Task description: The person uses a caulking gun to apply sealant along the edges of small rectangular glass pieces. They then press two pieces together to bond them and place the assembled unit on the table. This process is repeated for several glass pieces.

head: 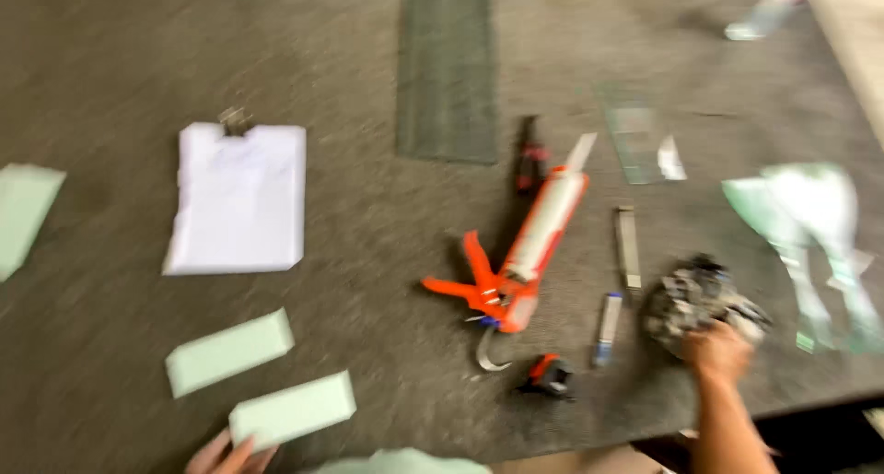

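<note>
Frame blurred by head motion; fine detail unreliable.

Risks, as judged: glass offcuts [810,225] lay at the right edge of the frame, just beside the right hand [716,352]. A careless sweep of that arm could catch a sharp edge or push shards off the worktop [368,50]. The small tools near the lower edge could also be knocked over it.

Right hand: at lower right, fingers curled onto a crumpled grey wad [700,301], its near edge under the knuckles. Grip looked closed on it, though blur hid the fingertips.

Left hand [228,456]: at the lower edge, left of centre, mostly cut off by the frame. Fingertips touched or nearly touched a pale green block [293,408]; how far the grip was open, I could not tell.

Around: an orange caulking gun [516,262] lay mid-frame, a second green block [230,351] above the first, and a clipped white paper [239,198] at upper left.
</note>
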